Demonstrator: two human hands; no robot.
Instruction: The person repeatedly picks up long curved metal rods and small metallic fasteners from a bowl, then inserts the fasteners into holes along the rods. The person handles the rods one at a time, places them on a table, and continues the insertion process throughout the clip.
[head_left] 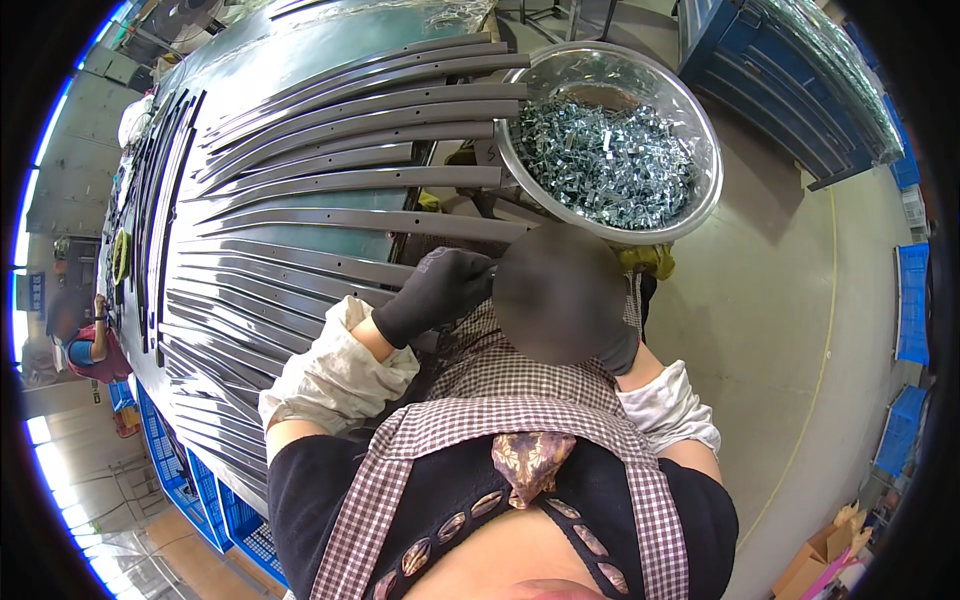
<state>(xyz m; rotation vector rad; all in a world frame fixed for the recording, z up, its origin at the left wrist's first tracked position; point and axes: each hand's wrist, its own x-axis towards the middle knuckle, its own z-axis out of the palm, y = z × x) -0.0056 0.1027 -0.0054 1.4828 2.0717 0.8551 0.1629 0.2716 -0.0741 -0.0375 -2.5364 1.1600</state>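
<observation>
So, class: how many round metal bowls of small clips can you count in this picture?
1. The metal bowl sits at the top centre, past the long metal strips, above the gloved left hand. Others may be hidden.

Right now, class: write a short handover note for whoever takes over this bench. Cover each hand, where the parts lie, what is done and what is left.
Left hand: black glove, closed on a small metal piece at the strip ends.
Right hand: mostly hidden behind a blurred patch; grip cannot be told.
Long dark metal strips lie fanned side by side over the table.
Steel bowl beyond the hands is full of small shiny clips.
Done and left: which strips carry clips cannot be told.
</observation>
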